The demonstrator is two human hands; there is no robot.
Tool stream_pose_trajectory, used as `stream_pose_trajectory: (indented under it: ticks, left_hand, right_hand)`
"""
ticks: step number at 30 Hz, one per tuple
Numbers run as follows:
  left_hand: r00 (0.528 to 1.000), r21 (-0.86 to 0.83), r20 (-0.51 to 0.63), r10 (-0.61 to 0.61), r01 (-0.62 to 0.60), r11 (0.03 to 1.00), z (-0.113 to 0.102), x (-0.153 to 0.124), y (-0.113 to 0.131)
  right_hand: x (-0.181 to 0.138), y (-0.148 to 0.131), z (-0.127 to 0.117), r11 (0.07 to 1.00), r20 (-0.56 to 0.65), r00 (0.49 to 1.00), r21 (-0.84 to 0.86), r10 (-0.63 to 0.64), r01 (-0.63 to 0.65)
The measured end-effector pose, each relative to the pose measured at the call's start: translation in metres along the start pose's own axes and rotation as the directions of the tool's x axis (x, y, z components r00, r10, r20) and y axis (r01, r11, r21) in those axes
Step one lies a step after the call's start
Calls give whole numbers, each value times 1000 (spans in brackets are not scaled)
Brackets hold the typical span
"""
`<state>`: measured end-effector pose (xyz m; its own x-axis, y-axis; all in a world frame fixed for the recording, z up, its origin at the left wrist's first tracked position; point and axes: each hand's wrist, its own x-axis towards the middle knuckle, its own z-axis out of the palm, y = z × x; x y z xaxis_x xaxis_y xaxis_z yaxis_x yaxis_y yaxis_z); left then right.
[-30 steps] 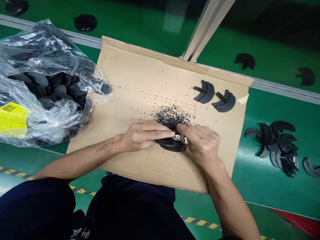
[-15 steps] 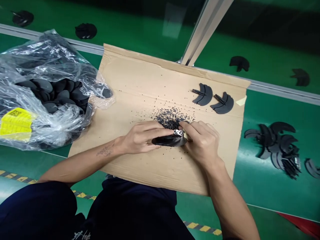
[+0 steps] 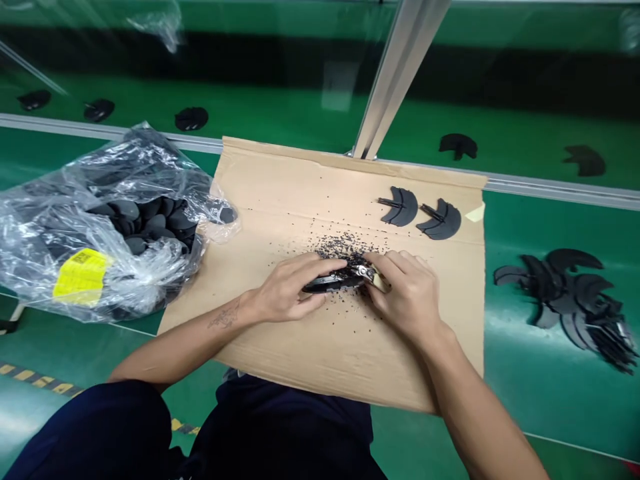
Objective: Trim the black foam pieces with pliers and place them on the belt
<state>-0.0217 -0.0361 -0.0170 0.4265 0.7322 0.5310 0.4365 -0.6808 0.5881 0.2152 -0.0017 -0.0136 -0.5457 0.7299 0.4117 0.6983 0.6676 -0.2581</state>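
Note:
My left hand (image 3: 290, 290) is closed on a flat black plastic disc (image 3: 327, 283), held almost edge-on just above a sheet of brown cardboard (image 3: 310, 193). My right hand (image 3: 407, 293) grips a small metal cutting tool (image 3: 364, 273) whose tip meets the disc's right edge. A scatter of black shavings (image 3: 345, 245) lies on the cardboard right behind both hands. Two trimmed black half-moon pieces (image 3: 420, 212) rest side by side at the cardboard's far right.
A clear plastic bag (image 3: 107, 223) full of black discs, with a yellow label, lies to the left. A pile of black crescent pieces (image 3: 570, 297) sits on the green surface at the right. A metal rail and slanted post (image 3: 395, 70) run behind; more black parts lie beyond.
The disc has tilted from lying flat to nearly edge-on between my hands. The camera has tipped up, so everything sits lower in view.

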Motion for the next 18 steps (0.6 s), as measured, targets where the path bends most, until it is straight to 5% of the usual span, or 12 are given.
stream_pose_trajectory:
  ticks: [6,18]
  left_hand:
    - [995,-37,-86,40,-43,998,3,1,-1]
    - [995,-28,-93,31,-34,999,7,-2,-4]
  right_hand:
    - [2,-2,-3,969,-39,999,243,-28,37]
    - [3,-8,-7,936,-47,988,318,-144,151]
